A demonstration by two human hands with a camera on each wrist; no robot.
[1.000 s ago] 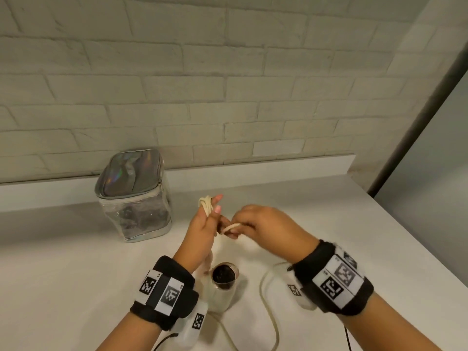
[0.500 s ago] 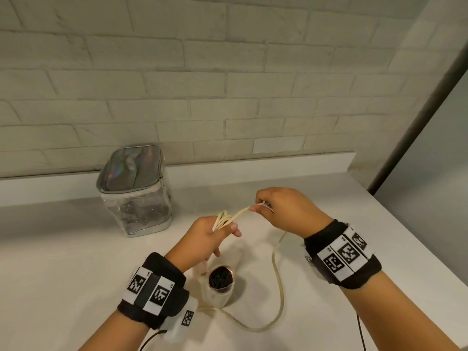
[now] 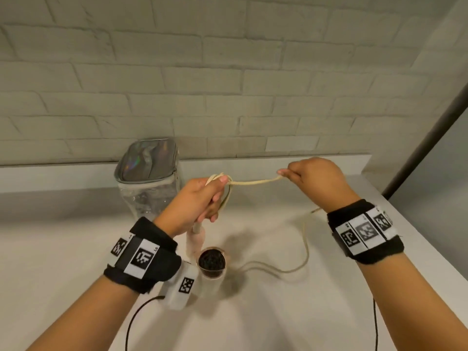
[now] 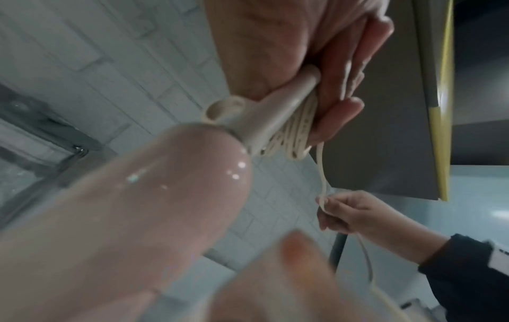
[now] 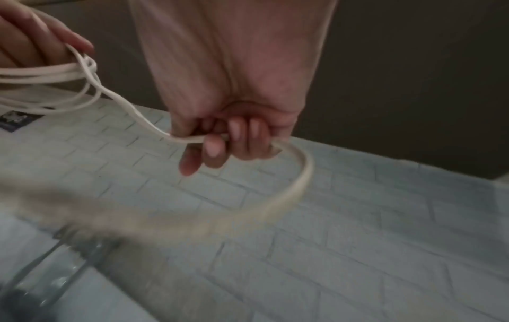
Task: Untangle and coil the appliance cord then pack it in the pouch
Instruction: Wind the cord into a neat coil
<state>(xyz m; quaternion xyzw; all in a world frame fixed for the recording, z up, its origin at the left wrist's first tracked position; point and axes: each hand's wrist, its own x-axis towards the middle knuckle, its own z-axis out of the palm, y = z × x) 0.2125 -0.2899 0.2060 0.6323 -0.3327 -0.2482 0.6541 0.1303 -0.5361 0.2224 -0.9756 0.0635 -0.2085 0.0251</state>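
Left hand [image 3: 200, 198] grips coiled cord [image 3: 253, 183]; right hand [image 3: 312, 179] pinches its taut strand. Pouch [image 3: 149, 178] stands far left on the worktop [image 3: 278, 312], appliance [image 3: 211, 264] near.

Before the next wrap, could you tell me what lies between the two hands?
In the head view, only a taut stretch of cream cord spans from the left hand to the right hand; nothing else lies between them.

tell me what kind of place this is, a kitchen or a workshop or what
Probably a home or studio counter rather than a workshop: a plain white countertop against a white painted brick wall, with a clear zip pouch standing on it. No sink, stove or tools show, so the room cannot be told.
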